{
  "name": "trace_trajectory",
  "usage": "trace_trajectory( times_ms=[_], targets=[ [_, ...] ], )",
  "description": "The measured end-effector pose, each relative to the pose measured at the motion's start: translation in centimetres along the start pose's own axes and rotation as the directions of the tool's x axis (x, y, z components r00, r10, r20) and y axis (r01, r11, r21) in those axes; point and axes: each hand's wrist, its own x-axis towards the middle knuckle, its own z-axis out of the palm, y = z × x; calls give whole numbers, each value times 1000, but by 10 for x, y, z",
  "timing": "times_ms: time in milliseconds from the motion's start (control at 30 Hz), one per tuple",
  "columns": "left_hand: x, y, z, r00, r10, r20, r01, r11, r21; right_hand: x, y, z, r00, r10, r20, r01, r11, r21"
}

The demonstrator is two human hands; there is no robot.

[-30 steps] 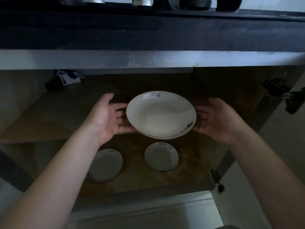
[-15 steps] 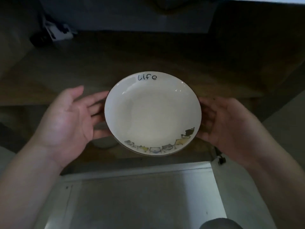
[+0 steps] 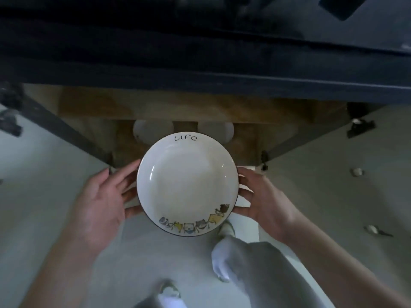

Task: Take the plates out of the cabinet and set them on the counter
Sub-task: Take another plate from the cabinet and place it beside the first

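Observation:
A white deep plate point(image 3: 188, 185) with "life" written at its far rim and small cartoon figures along its near rim hangs level in front of the open cabinet point(image 3: 93, 112). My left hand point(image 3: 106, 196) and my right hand point(image 3: 264, 201) carry it between them, straight fingers reaching under its rim on either side. Two small white plates point(image 3: 153, 131) point(image 3: 223, 132) lie on the cabinet's wooden floor, partly hidden behind the big plate. The dark counter point(image 3: 200, 63) runs across above the cabinet.
Both cabinet doors stand open, the left door point(image 3: 44, 174) and the right door point(image 3: 333, 174), with hinges at their inner edges. Below the plate are my legs in grey trousers point(image 3: 262, 270) and white socks on a pale floor point(image 3: 138, 252).
The plate has come out of the cabinet toward me, still carried between both hands. The view has pulled back, so the counter's edge and the floor now show.

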Motion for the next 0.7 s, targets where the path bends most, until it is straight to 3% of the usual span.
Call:
trace_trajectory(
  times_ms=[133, 333, 700],
  targets=[
    [-75, 13, -11, 998, -43, -42, 40, 997, -72, -58, -16, 30, 992, 124, 4, -123, 991, -43],
    [-183, 47, -23, 997, -36, -63, 27, 990, -138, -138, -43, 78, 981, 171, 90, -163, 982, -92],
    [-308, 116, -14, 991, 129, -43, -134, 981, -140, -252, -97, 141, 984, 22, 177, 4, 989, -145]
  ],
)
